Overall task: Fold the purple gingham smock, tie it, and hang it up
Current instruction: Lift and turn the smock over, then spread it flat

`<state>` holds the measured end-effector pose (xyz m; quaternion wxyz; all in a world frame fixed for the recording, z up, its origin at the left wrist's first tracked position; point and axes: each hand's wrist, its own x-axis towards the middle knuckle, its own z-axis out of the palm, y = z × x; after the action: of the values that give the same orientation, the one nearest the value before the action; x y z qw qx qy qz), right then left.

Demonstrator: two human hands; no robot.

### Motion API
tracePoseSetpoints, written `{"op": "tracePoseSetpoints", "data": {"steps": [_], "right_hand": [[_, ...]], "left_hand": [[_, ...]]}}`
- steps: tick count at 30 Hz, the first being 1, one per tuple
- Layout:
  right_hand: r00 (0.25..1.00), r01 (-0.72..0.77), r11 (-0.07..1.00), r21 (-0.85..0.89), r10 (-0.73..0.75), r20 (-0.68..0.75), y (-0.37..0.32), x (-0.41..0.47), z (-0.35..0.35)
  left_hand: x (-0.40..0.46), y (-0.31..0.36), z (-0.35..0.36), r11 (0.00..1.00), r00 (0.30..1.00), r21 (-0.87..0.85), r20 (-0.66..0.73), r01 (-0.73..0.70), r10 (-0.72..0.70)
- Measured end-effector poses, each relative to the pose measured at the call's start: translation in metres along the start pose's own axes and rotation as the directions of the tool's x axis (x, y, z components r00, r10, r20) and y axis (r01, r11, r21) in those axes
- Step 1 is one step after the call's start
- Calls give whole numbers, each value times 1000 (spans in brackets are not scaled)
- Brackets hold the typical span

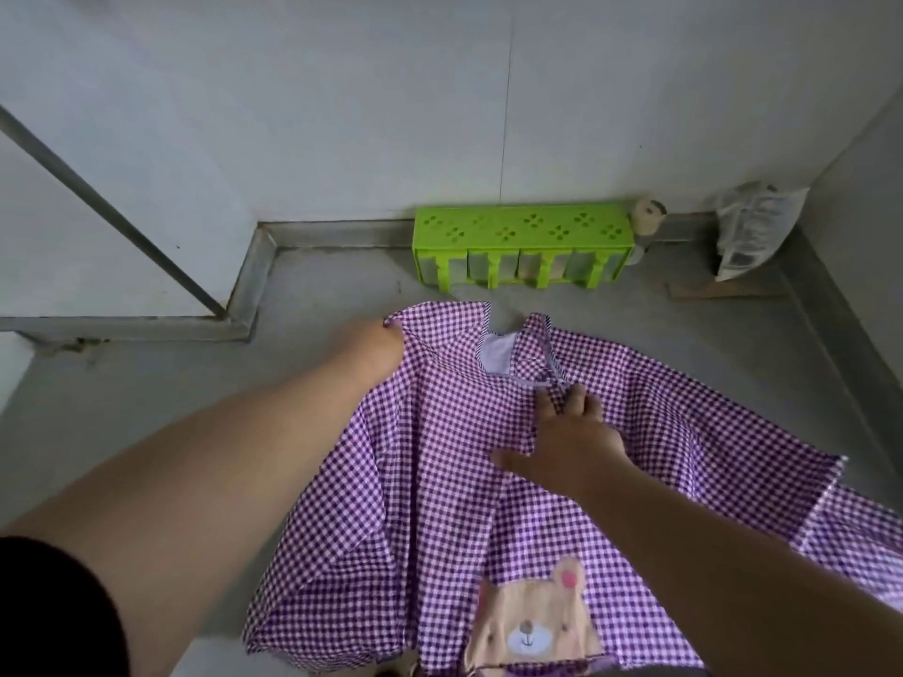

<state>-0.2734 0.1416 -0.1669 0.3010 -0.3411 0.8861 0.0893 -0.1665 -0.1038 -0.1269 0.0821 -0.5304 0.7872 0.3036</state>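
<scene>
Smock (440,481): lying spread on the grey counter (146,408), neck end pointing away toward the green rack (523,246), bear patch nearest the person; long axis running near to far.
Left hand (376,351): gripping the far left corner of the smock, fingers hiding in cloth.
Right hand (567,432): fingers lying straight, pressing the cloth just below the neck opening.
Judgement: both hands are sitting at the far end, the left at the outer edge, so a fold inward across the long axis looks likeliest.
</scene>
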Motion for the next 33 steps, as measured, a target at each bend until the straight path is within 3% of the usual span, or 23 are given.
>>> {"op": "tracePoseSetpoints", "data": {"steps": [3, 8, 12, 15, 18, 23, 30, 33], "right_hand": [[988, -147, 989, 34, 145, 43, -21, 8, -6], [969, -242, 968, 64, 238, 68, -30, 23, -3], [967, -248, 966, 79, 241, 89, -27, 24, -7], [966, -252, 962, 102, 243, 93, -28, 26, -12], [962, -264, 956, 125, 252, 103, -27, 31, -15], [954, -292, 950, 110, 282, 98, -30, 39, -17], [951, -299, 953, 54, 293, 95, -35, 32, -23], [952, -294, 954, 57, 287, 109, -35, 31, -25]], "left_hand": [[-5, -16, 6, 995, 982, -44, 164, -84, 90], [-15, -67, 9, 987, 901, -158, 431, 26, 46], [-37, -111, 6, 994, 727, -85, 686, 74, 5], [-57, -134, 4, 936, 737, -276, 675, 218, 27], [-68, -146, -3, 773, 739, -460, 674, 437, -17], [-90, -152, -17, 468, 750, -651, 661, 598, -40], [-86, -163, -44, 621, 885, -674, 461, 401, -71], [-63, -173, -73, 792, 928, -537, 361, 291, -96]]}}
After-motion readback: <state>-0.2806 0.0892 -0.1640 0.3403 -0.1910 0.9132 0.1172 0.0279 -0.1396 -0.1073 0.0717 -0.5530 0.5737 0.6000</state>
